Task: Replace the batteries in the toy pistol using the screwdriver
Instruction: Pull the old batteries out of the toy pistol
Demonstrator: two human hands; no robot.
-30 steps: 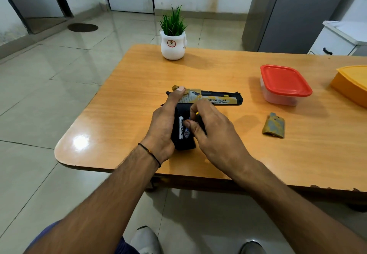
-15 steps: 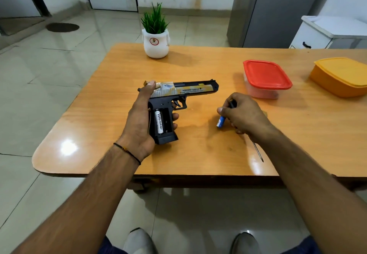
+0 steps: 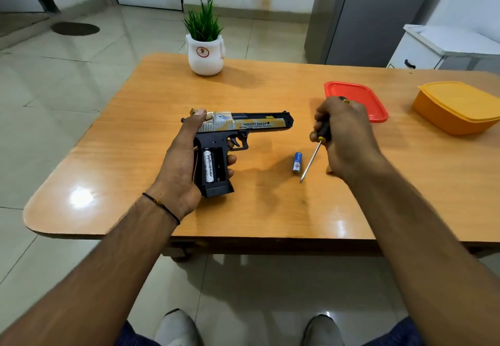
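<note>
1. Since half a second ago, the blue battery has left the right hand. It now lies on the worktop, just beside the screwdriver shaft on the side facing the left hand.
2. Right hand: closed in a fist round the black-and-yellow handle of the screwdriver. The shaft slants down toward the person. Contact between tip and worktop cannot be determined.
3. Left hand: fingers wrapped round the grip of the toy pistol, thumb on the rear of the slide. The barrel points toward the right hand.
4. The grip compartment is uncovered. A white battery sits in the slot nearer the left palm.
5. Beyond the right knuckles stands a red-lidded box, partly hidden. An orange box is well apart, farther right. A potted plant stands beyond the left fingers.
</note>
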